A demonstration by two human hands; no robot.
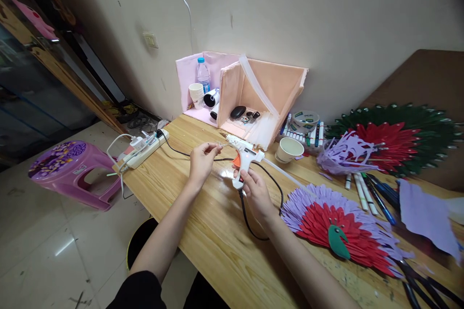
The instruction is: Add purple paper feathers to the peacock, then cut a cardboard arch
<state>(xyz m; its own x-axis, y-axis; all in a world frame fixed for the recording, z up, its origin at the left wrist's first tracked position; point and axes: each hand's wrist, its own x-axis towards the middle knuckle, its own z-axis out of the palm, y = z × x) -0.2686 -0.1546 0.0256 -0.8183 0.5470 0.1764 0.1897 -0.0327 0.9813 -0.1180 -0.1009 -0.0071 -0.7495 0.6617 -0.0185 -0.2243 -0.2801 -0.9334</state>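
My right hand is wrapped round the handle of a white glue gun with an orange trigger, held above the wooden table. A long clear glue stick sticks out of the gun's back toward the right. My left hand is in front of the gun's nozzle, its fingers pinched on something small that I cannot make out. The gun's black cord loops across the table to a white power strip at the table's left corner.
A paper peacock in red and purple lies right of my hands; a green and red one sits further back. A paper cup, markers, tape, and pink and peach cardboard boxes stand by the wall. A purple stool stands on the floor, left.
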